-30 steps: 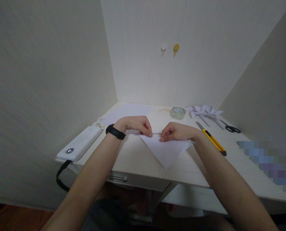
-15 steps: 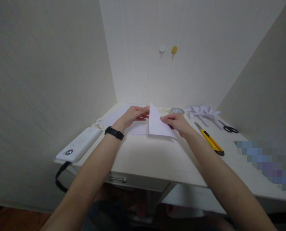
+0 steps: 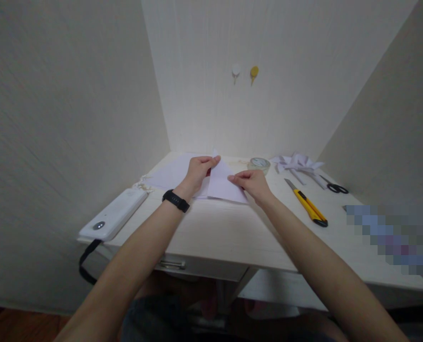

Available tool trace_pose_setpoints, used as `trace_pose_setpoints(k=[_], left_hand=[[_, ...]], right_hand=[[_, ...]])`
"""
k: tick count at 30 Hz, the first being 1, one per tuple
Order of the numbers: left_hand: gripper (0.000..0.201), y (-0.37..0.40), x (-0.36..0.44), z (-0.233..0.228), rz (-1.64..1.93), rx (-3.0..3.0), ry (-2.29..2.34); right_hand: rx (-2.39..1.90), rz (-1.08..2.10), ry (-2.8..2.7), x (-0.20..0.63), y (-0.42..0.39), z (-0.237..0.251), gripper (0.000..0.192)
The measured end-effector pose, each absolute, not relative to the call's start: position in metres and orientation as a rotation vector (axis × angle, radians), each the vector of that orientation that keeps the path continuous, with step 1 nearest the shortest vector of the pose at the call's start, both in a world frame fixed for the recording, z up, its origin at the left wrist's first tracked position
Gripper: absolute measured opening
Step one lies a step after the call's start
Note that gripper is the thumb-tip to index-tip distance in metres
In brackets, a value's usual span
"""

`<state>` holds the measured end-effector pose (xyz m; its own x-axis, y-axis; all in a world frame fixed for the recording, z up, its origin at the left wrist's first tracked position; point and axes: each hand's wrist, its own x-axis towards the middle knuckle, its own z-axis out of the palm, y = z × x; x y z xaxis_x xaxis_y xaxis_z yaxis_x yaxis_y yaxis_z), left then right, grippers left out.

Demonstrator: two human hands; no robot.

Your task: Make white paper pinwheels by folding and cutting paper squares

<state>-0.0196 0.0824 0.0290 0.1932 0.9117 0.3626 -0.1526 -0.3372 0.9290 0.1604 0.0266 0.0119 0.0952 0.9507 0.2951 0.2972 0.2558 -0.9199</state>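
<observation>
A folded white paper sheet [image 3: 221, 185] stands tilted up off the pale wooden desk [image 3: 233, 232], shaped like a triangle. My left hand [image 3: 197, 171] pinches its upper left corner; a black band sits on that wrist. My right hand [image 3: 252, 183] grips the paper's right edge with thumb and fingers. More white sheets [image 3: 172, 173] lie flat under and to the left of the held paper.
A yellow utility knife [image 3: 307, 203], black-handled scissors [image 3: 334, 187], a clear tape roll [image 3: 259, 164] and folded paper shapes [image 3: 297, 164] lie at the right rear. A white power bank [image 3: 113, 216] with a black strap sits at the left edge. Two hooks [image 3: 245, 72] hang on the wall.
The paper lay flat near the front with both hands pressing its fold. It has been lifted, turned and moved back, and now stands raised between both hands.
</observation>
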Motion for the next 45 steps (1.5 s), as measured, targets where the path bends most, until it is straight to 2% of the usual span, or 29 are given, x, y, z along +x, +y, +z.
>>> trace_pose_setpoints(k=[12,20,23,28,31,45], left_hand=[[0.049,0.075,-0.016,0.031,1.474,1.552,0.832],[0.05,0.075,-0.012,0.03,1.548,1.523,0.832],[0.049,0.074,-0.012,0.03,1.459,1.503,0.83],[0.043,0.073,-0.017,0.029,1.058,1.575,0.852],[0.04,0.073,-0.019,0.026,0.941,1.711,0.903],[0.038,0.078,-0.021,0.023,0.949,1.842,0.929]], right_hand=[[-1.26,0.801,-1.444,0.162,0.028,0.009,0.033],[-1.163,1.006,-1.209,0.162,0.026,0.011,0.039],[-1.157,1.084,-1.161,0.167,0.029,0.009,0.04],[-1.162,1.092,-1.071,0.179,0.039,0.004,0.041],[-1.186,1.066,-1.021,0.186,0.043,0.004,0.04],[-1.222,1.04,-0.965,0.183,0.037,0.013,0.034]])
